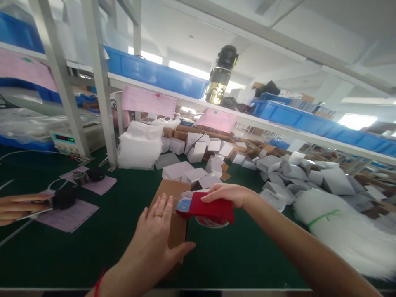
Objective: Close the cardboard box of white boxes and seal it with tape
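Observation:
My left hand lies flat on a brown cardboard box, fingers stretched out and thumb spread to the right. A ring is on one finger and a red string circles the wrist. In my right hand is a red tape dispenser, gripped from above. Its front end touches or hovers just over the box's right edge; I cannot tell which. Part of a tape roll shows below the red body. The lower part of the box is hidden behind my left hand.
Folded white boxes are heaped behind on the green table. White foam sheets are stacked by the shelf post. A tied bundle of white bags lies right. At left, another person's hand holds a black device. A bottle stands on the shelf.

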A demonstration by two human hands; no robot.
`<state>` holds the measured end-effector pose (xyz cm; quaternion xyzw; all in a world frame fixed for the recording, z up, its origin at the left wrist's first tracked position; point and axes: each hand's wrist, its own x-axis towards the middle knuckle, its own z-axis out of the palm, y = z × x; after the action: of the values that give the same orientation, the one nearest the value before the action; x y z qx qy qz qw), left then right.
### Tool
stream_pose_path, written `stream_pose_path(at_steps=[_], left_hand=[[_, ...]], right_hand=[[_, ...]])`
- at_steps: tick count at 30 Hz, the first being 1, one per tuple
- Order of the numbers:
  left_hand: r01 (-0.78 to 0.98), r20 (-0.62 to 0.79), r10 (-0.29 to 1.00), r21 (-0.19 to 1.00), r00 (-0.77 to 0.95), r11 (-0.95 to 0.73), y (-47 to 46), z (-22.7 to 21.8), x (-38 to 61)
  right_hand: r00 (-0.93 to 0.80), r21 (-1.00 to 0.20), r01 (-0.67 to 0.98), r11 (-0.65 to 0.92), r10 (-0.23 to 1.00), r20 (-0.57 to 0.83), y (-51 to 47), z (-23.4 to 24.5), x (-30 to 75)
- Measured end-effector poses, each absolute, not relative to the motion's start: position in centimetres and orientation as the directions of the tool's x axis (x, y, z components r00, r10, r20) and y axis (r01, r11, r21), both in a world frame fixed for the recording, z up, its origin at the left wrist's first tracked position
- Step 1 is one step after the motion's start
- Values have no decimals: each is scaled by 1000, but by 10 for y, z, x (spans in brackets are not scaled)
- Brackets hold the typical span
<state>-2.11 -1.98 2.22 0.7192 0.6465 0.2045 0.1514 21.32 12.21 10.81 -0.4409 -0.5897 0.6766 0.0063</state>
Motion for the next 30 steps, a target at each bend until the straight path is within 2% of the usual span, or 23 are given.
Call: stream_pose_path(at_steps=[4, 8, 16, 21, 27, 30], left_hand=[[950, -26, 1000, 312, -1, 9, -11, 32, 15], [979, -80, 996, 202, 25, -9, -3, 33, 20], [986, -51, 995, 150, 81, -73, -6, 36, 15], [982, -27, 992, 148, 124, -119, -10, 42, 16], [981, -81, 983, 118, 163, -153, -9, 49, 21], [981, -80, 981, 98, 175, -167, -7, 48, 22]], right_hand=[[-645, -845, 457, -276, 551, -529, 123, 124, 219], [-622, -830, 482, -281, 558, -549, 119, 127, 223], [-574, -805, 402, -436, 566, -592, 93, 99, 239], [-618, -824, 316, -470, 558, -555, 75, 91, 278], [-573, -829, 247, -502, 615, -542, 45, 76, 318], [-602, -832, 213, -512, 603, -524, 41, 62, 321]])
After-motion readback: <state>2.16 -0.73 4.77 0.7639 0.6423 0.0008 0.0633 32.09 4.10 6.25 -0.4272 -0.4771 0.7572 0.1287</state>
